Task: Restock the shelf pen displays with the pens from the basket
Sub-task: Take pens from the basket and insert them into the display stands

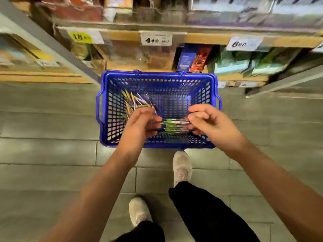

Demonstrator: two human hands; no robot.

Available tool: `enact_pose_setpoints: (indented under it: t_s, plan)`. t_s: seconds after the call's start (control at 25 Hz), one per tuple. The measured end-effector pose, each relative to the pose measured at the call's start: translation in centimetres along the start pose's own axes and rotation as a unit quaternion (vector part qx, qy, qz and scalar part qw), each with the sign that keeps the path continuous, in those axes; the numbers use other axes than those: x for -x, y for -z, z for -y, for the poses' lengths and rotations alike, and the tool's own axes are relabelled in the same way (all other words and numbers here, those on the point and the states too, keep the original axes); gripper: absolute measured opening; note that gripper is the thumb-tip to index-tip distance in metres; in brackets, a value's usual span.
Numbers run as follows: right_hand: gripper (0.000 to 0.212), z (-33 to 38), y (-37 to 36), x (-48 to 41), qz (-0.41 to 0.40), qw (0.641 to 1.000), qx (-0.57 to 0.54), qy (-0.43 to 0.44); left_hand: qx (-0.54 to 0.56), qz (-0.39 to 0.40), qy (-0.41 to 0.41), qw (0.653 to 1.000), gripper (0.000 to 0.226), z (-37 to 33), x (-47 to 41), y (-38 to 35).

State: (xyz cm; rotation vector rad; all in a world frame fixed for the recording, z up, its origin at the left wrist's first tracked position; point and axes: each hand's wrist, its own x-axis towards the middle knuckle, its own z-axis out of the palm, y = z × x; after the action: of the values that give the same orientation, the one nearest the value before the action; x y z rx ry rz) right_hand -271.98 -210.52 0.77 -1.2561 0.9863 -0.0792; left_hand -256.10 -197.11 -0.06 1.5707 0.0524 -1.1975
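Over blue basket: left hand, right hand grip green pen bundle; shelf tag reads "400".

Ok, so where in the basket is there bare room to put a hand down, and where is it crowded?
Free: the basket floor at far right, bordered by the far wall, the wrapped packs and the green pens. Crowded: the left side, under the packs, and the near middle, where the left hand and right hand hold the green pens.
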Motion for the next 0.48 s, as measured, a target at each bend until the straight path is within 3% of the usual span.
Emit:
enact_pose_setpoints:
  t_s: [0.16, 0.28, 0.36, 0.48]
  plan:
    - [0.019, -9.6, 0.7, -7.1, 0.031, 0.985, 0.171, -0.006, -0.015, -0.004, 0.030, 0.999, 0.015, 7.3, -8.5, 0.7]
    - [0.025, -14.2, 1.1, -12.3, 0.092, 0.940, 0.328, -0.003, -0.062, 0.005, 0.063, 0.996, 0.016, 11.7, -14.0, 0.3]
    - [0.031, -16.3, 0.6, -15.8, 0.145, 0.870, 0.470, 0.000, -0.117, 0.025, 0.080, 0.990, 0.021, 14.4, -17.0, 0.3]
    - [0.034, -18.7, -0.9, -20.2, 0.235, 0.688, 0.686, 0.001, -0.230, 0.058, 0.059, 0.970, 0.028, 16.7, -20.5, 0.5]
